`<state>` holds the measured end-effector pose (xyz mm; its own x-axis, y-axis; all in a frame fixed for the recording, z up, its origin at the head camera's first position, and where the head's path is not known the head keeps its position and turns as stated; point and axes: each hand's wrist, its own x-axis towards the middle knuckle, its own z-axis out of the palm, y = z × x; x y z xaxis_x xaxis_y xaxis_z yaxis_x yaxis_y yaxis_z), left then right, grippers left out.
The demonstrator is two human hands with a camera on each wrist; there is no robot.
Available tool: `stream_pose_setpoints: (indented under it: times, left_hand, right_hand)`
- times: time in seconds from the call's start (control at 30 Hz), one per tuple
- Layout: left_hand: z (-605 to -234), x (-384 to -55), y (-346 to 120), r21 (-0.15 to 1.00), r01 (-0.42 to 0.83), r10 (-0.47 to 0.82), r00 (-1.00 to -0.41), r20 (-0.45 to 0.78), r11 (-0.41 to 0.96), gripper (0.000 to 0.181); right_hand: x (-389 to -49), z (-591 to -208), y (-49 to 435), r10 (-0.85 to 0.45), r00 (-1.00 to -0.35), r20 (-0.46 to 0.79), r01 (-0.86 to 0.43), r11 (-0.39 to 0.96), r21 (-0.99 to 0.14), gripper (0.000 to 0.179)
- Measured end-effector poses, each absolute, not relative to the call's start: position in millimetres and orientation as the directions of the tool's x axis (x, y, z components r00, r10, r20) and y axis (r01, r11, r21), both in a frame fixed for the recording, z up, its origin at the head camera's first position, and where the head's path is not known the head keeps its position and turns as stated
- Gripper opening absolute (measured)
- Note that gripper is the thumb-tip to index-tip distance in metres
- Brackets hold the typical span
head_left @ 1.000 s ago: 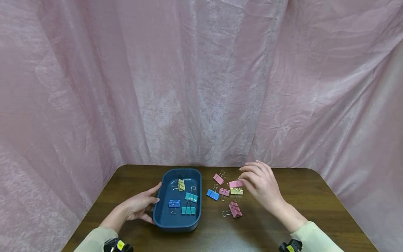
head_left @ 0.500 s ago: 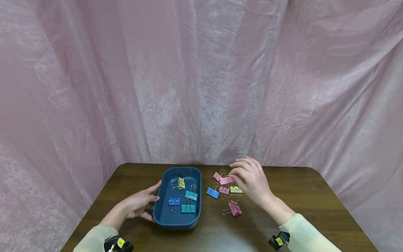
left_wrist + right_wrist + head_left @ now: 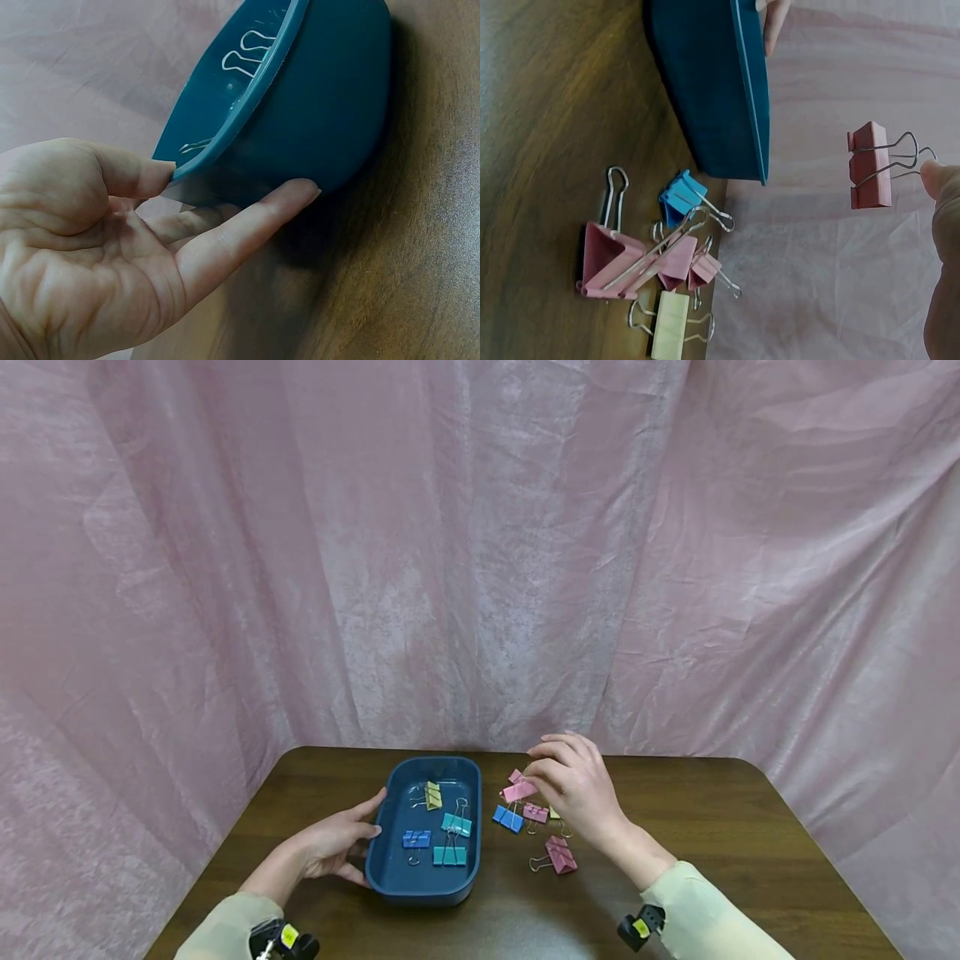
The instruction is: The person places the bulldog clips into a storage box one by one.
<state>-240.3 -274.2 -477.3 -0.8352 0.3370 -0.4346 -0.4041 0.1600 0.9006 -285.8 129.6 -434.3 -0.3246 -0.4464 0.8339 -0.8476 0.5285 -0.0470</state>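
Observation:
My right hand (image 3: 576,785) pinches a pink binder clip (image 3: 869,166) by its wire handle, holding it up with its body hanging from the fingertips. In the head view that clip overlaps others on the table, just right of the blue tray (image 3: 422,897). My left hand (image 3: 330,850) touches the tray's left side, one fingertip right at the rim and another long finger straight along the outer wall. Inside the tray lie a yellow binder clip (image 3: 432,795), a blue binder clip (image 3: 416,839) and two teal binder clips (image 3: 449,857).
Right of the tray on the wooden table (image 3: 712,827) lie a blue binder clip (image 3: 507,819), a small pink clip (image 3: 536,812), a larger dark pink clip (image 3: 561,855) and a yellow clip (image 3: 670,326). A pink curtain (image 3: 480,568) hangs behind the table.
My right hand has moved left toward the tray with the pink binder clip, now over the clips near the blue one. My left hand and the tray stay in place.

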Motion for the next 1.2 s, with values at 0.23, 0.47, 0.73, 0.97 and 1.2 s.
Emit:
stream_pose_setpoints:
  times: [0.23,0.47,0.73,0.97,1.2]
  left_hand:
    - [-477.9,-240.1,-274.2,0.903,-0.400,0.346,-0.834,-0.429,0.156,0.071]
    - [-477.9,-240.3,-274.2,0.904,-0.397,0.338,-0.838,-0.428,0.159,0.070]
    - [-477.7,-240.0,-273.9,0.903,-0.400,0.333,-0.839,-0.430,0.159,0.070]
    - [-476.4,-239.4,-273.7,0.903,-0.401,0.336,-0.838,-0.430,0.156,0.070]
    - [-475.8,-239.8,-274.0,0.903,-0.401,0.339,-0.836,-0.431,0.156,0.070]
  right_hand:
    - [-286.2,-435.5,119.8,-0.447,-0.339,0.828,-0.844,0.533,-0.057,0.017]
    - [-286.5,-437.2,110.7,-0.454,-0.343,0.823,-0.846,0.529,-0.061,0.012]
    - [-286.9,-438.4,100.0,-0.459,-0.327,0.826,-0.862,0.502,-0.063,0.021]
    - [-285.2,-439.6,91.3,-0.465,-0.339,0.818,-0.864,0.498,-0.076,0.008]
    - [-282.7,-441.2,82.4,-0.485,-0.312,0.817,-0.873,0.486,-0.044,0.009]
